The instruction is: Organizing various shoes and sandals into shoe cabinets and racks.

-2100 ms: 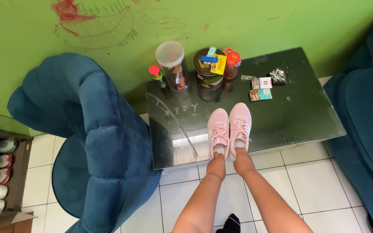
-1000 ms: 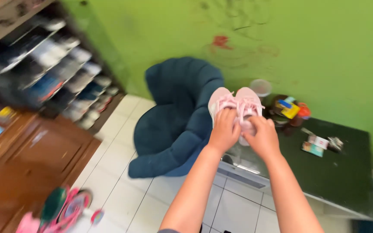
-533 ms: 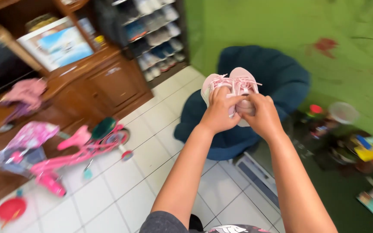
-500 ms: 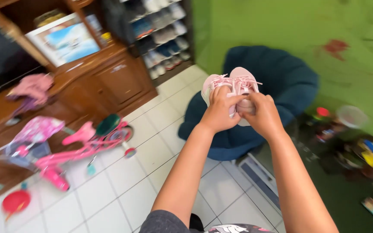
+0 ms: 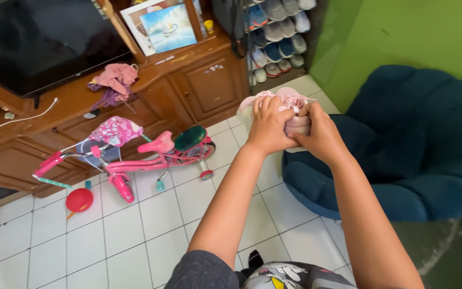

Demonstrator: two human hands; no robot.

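Observation:
A pair of small pink sneakers (image 5: 295,101) with pink laces is held up in front of me, soles toward me and toes pointing away. My left hand (image 5: 267,126) grips the left shoe from behind, fingers curled over its heel. My right hand (image 5: 319,134) clasps the right shoe, pressed against the left hand. Both arms reach out from the bottom of the view. The hands hide most of the shoes.
A blue velvet armchair (image 5: 423,144) sits at the right by the green wall. A pink child's bicycle (image 5: 129,158) stands on the white tiled floor, a red paddle (image 5: 78,199) beside it. Behind are a wooden cabinet (image 5: 199,85) with a television (image 5: 38,37) and a shoe rack (image 5: 276,32).
My view has swung left from the glass table toward the cabinet and bicycle. The sneakers were lifted off the table and stay gripped in both hands.

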